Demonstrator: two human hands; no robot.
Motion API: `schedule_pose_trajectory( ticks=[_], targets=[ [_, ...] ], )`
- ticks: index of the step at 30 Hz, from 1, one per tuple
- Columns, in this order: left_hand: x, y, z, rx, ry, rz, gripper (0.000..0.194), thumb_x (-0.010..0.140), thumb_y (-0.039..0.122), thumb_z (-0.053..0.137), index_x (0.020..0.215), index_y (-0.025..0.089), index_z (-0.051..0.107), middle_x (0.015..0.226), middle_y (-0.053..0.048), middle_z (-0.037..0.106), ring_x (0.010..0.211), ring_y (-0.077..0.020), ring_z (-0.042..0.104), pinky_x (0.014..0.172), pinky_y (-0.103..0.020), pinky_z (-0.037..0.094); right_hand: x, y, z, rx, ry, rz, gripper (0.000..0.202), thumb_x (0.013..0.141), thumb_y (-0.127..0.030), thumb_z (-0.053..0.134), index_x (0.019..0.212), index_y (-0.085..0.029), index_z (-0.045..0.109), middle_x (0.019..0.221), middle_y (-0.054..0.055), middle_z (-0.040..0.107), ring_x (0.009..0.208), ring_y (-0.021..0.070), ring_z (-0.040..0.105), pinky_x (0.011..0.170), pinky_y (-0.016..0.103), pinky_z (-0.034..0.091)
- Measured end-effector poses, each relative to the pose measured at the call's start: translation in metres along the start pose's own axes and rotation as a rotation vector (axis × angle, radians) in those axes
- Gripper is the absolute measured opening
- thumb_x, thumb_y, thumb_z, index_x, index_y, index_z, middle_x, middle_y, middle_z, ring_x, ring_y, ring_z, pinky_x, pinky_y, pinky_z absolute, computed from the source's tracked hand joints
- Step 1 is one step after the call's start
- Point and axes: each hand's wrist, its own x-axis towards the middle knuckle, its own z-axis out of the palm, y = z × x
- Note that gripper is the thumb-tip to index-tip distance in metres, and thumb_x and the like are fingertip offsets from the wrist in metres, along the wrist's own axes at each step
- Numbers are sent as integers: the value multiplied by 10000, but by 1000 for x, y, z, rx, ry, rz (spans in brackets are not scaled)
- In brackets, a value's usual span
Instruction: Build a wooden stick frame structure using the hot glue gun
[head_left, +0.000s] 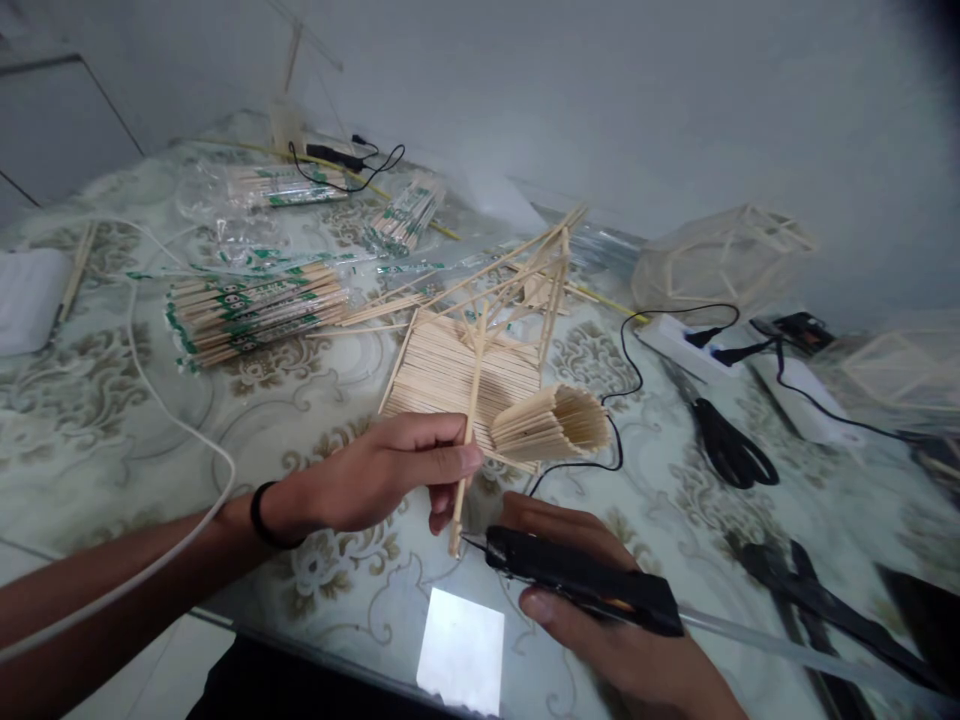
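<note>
My left hand [405,465] pinches a light wooden stick [475,385] between thumb and fingers. That stick seems to belong to a frame of thin sticks [559,265] rising beyond it. Wrapped in my right hand [622,640] is a black hot glue gun [585,580], with a clear glue stick [772,640] coming out of its rear. The gun's nozzle is at the near end of the wooden stick, touching or very close. Behind my hands lies a flat panel of sticks [442,375], and a cup made of sticks [551,420] lies tilted at its right.
Packs of chopsticks [255,310] lie at the left and back. Black scissors [727,440] and a power strip [690,345] are at the right, with cables across the table. Stick-frame shapes [727,260] stand by the wall. A white cable [172,400] crosses my left forearm.
</note>
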Motion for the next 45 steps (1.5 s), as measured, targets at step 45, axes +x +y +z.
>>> schedule_pose_trajectory(
  ticks=[45],
  targets=[
    [-8, 3, -2, 207, -146, -26, 455, 1016, 553, 584, 751, 182, 579, 692, 10, 577, 672, -130, 515, 641, -270, 377, 19, -17, -15, 164, 81, 39, 507, 938, -711, 645, 822, -218, 664, 731, 7, 577, 642, 157, 534, 571, 284, 408]
  ],
)
